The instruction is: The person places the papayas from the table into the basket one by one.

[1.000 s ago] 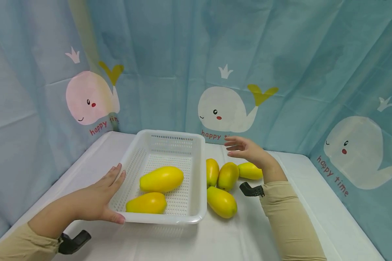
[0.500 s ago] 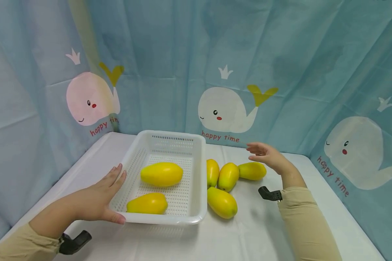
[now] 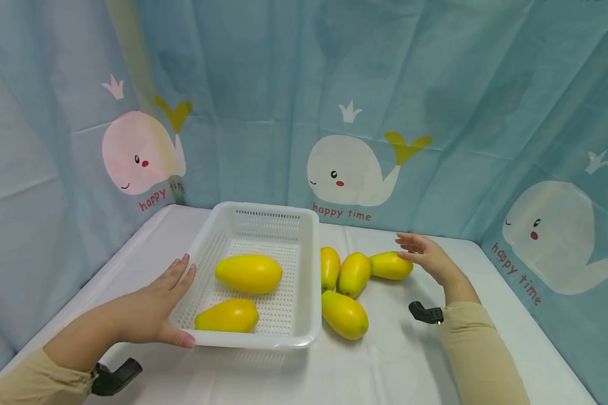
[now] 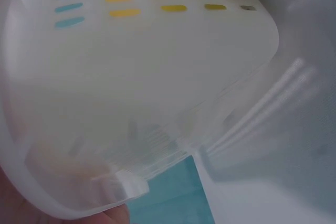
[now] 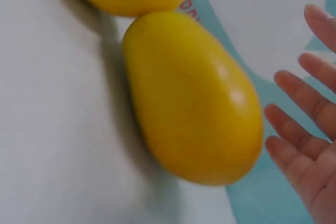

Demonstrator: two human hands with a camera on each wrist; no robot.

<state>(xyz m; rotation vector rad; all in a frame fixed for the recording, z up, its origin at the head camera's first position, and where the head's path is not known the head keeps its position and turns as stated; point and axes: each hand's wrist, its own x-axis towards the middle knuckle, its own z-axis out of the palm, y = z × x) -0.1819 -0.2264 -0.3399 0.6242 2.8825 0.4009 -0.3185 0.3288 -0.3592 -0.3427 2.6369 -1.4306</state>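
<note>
My left hand [image 3: 144, 309] rests with spread, straight fingers at the near-left corner of a white plastic basket [image 3: 258, 339], its thumb along the front rim. In the left wrist view, the basket's perforated wall [image 4: 131, 56] fills most of the frame. Two yellow papayas, one farther back [image 3: 249, 274] and one near the front [image 3: 228, 316], lie in the basket. Fingers extended, my right hand [image 3: 428, 256] hovers beside the rightmost papaya [image 3: 392, 265] and holds nothing. The right wrist view has that papaya [image 5: 194, 98] large, with fingertips [image 5: 273, 111] just off its side.
Right of the basket, three more papayas lie close together: one against the basket wall [image 3: 330, 269], one beside it [image 3: 354, 274] and one in front [image 3: 344, 315]. A blue curtain [image 3: 243, 112] with whale prints stands behind the white tabletop [image 3: 385, 365].
My right hand has moved right and lowered toward the rightmost papaya. The back papaya in the basket has rolled slightly away from the front one and settled. My left hand stays put.
</note>
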